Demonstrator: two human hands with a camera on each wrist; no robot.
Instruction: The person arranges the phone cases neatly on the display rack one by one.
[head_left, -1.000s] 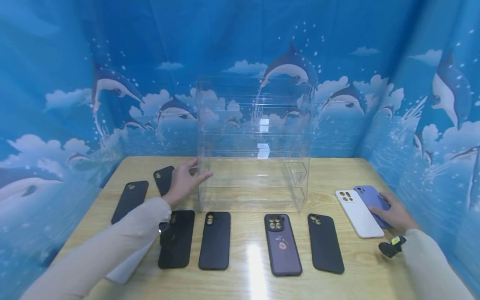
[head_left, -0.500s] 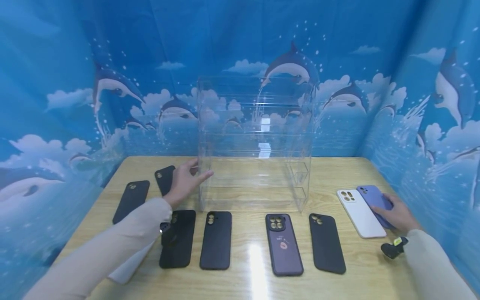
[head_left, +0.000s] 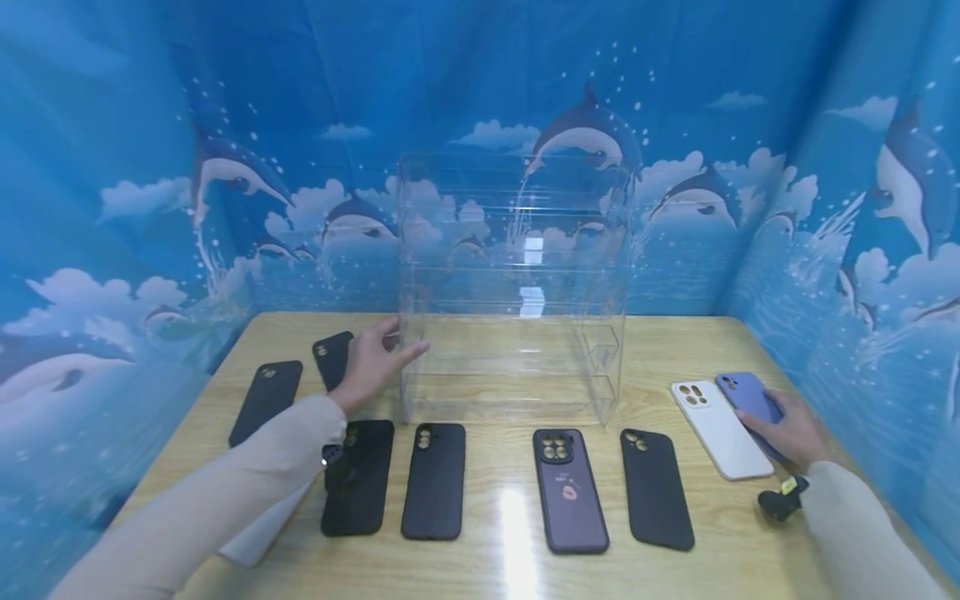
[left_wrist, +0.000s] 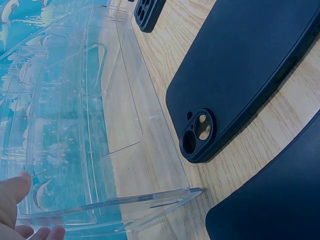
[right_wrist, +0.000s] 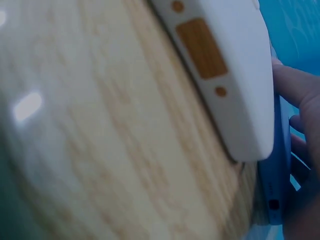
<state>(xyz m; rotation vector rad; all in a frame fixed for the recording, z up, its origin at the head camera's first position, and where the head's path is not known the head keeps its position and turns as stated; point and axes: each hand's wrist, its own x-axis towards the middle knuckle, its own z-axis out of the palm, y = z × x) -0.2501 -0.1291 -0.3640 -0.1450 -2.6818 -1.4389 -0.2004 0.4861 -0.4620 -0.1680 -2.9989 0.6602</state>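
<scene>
In the head view my left hand (head_left: 369, 362) holds the left side of a clear acrylic display rack (head_left: 510, 408). The left wrist view has its thumb (left_wrist: 16, 189) on one side of the clear panel (left_wrist: 95, 205) and its fingertips on the other. On the right, my right hand (head_left: 793, 429) grips a purple phone case (head_left: 741, 389) by its edges, its lower part covered by the hand. A white phone case (head_left: 722, 429) lies against the purple one, overlapping it, with the right thumb close by.
Two black phone cases (head_left: 264, 402) lie left of the rack, one partly behind the left hand. Along the front are more black cases (head_left: 433, 483), a dark printed case (head_left: 573, 508) and a white one (head_left: 262, 529) under the left sleeve. Blue dolphin curtains (head_left: 465, 75) enclose the wooden table.
</scene>
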